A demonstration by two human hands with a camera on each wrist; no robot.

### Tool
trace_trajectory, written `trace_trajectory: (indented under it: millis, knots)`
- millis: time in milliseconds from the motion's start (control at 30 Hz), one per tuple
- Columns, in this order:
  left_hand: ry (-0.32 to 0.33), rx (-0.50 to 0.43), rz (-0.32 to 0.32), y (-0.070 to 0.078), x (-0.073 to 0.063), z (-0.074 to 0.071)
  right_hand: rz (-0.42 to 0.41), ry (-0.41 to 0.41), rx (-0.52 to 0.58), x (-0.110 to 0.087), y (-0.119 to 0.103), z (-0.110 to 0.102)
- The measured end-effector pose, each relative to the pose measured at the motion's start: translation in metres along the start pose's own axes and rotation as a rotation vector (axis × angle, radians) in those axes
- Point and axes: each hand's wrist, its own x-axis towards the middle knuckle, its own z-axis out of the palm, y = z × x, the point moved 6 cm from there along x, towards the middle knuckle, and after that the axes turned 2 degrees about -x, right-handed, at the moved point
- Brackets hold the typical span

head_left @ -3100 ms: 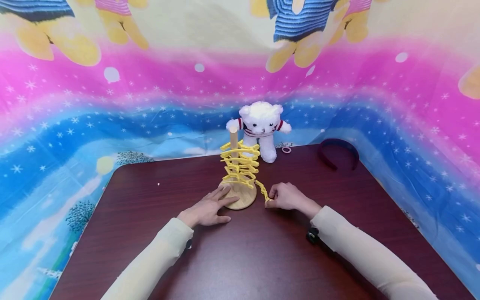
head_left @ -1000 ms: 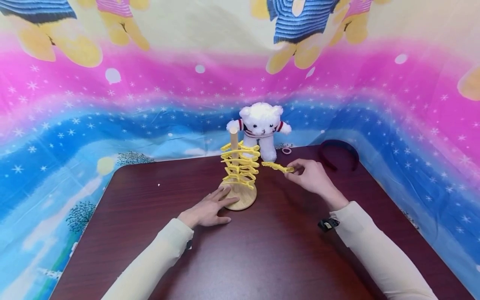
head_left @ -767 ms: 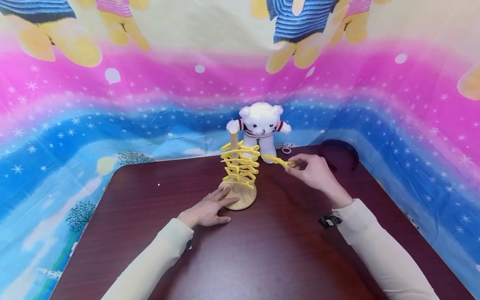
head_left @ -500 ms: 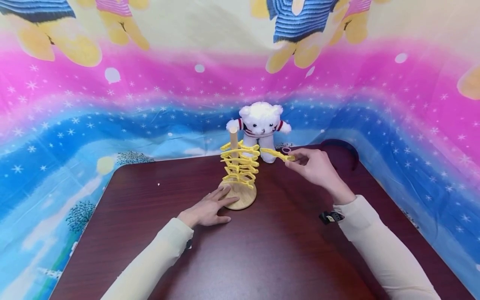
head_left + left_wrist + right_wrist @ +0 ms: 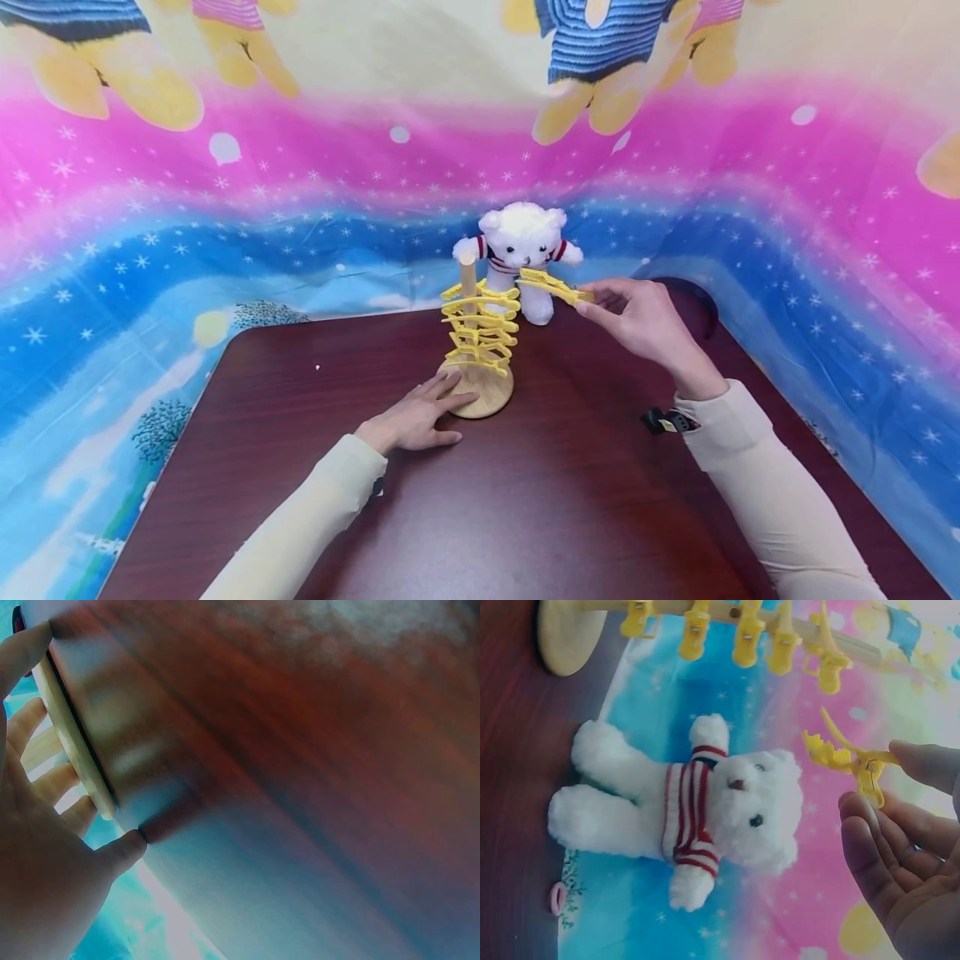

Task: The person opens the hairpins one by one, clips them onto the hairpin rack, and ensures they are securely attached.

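Note:
A wooden post on a round wooden base (image 5: 480, 397) stands mid-table with several yellow hair clips (image 5: 480, 327) clamped along it. My left hand (image 5: 417, 417) lies flat on the table, straight fingers resting on the base; the left wrist view shows the fingers against the base's edge (image 5: 71, 746). My right hand (image 5: 637, 321) is raised to the right of the post's top and pinches one yellow clip (image 5: 551, 286) between thumb and fingers. In the right wrist view that clip (image 5: 849, 759) points toward the post (image 5: 727, 613) and its clips.
A white teddy bear (image 5: 521, 254) in a striped jumper sits behind the post. A small pink hair tie (image 5: 558, 898) lies beside it. A dark headband (image 5: 701, 300) rests at the back right, partly behind my right hand. A colourful cloth surrounds the dark wooden table (image 5: 525, 500).
My right hand picked a yellow clip off the table beside the base and has carried it up and back, level with the post's top. The left hand has stayed on the base.

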Motion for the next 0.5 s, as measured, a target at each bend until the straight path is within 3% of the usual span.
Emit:
trace_trajectory:
  millis: [500]
  knots:
    - [0.003,0.002,0.003,0.001,0.0,0.0,-0.13,-0.033,0.053,0.011,-0.033,0.01]
